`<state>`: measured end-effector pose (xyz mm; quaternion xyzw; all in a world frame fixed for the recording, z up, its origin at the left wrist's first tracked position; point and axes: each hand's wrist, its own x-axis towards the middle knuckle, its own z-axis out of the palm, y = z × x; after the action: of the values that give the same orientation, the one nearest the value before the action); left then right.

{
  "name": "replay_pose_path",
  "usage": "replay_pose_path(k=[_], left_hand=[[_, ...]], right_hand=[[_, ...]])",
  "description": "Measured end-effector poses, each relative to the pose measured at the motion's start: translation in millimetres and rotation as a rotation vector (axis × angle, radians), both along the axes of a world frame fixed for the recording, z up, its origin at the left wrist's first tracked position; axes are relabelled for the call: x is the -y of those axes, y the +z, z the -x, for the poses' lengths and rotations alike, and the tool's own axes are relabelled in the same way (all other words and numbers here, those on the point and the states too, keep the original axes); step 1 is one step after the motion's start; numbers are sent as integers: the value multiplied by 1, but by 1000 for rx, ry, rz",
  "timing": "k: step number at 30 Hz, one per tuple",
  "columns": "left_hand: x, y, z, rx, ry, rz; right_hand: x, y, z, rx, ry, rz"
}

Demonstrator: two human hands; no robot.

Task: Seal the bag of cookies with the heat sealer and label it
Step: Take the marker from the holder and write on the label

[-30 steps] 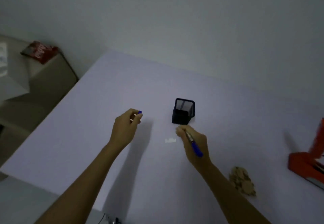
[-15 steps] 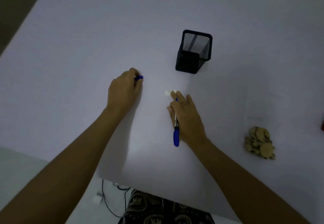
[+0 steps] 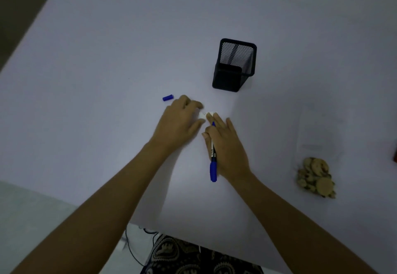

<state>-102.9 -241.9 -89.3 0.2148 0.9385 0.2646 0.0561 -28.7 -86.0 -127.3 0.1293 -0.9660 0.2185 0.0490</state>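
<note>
Two hands work side by side at the middle of one pale table [image 3: 107, 80]. The left hand [image 3: 178, 123] lies palm down with its fingers loosely curled, their tips on a small white label [image 3: 207, 114], of which only a sliver shows between the two hands. The right hand [image 3: 225, 142] also lies flat, fingers stretched toward that label, and one pen [image 3: 213, 157] is tucked between thumb and forefinger, its blue end pointing back toward the person and its tip up by the label. Whether the pen tip touches the label cannot be told, since the fingers cover most of it.

One blue cap [image 3: 168, 98] lies loose on the table just left of the left hand, apart from the fingers. One black mesh holder [image 3: 235, 65] stands upright beyond the hands, near them but not touching; a dark stick-like shape shows through its mesh, though the dim light leaves it unclear what it is.

One clear bag [image 3: 311, 136] lies flat well to the right of the right hand. Its cookies [image 3: 315, 177] are bunched at the near end, a heap of round brown pieces too crowded to count, while the far stretch of the bag lies nearly invisible against the table. At the right edge a sliver of one red thing [image 3: 395, 155] shows, too cut off to name.
</note>
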Motion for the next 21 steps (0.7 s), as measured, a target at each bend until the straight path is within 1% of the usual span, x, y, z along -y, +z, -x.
replay_pose_path(k=[8, 15, 17, 19, 21], left_hand=[[-13, -4, -3, -18, 101, 25], [-33, 3, 2, 151, 234, 48], [-35, 5, 6, 188, 244, 58], [-37, 7, 9, 233, 234, 40], [-38, 9, 11, 287, 253, -16]], right_hand=[[0, 3, 1, -22, -29, 120], [-2, 3, -2, 51, -45, 150], [0, 4, -3, 73, -67, 146], [1, 4, -4, 128, -105, 160], [1, 3, -4, 174, -114, 159]])
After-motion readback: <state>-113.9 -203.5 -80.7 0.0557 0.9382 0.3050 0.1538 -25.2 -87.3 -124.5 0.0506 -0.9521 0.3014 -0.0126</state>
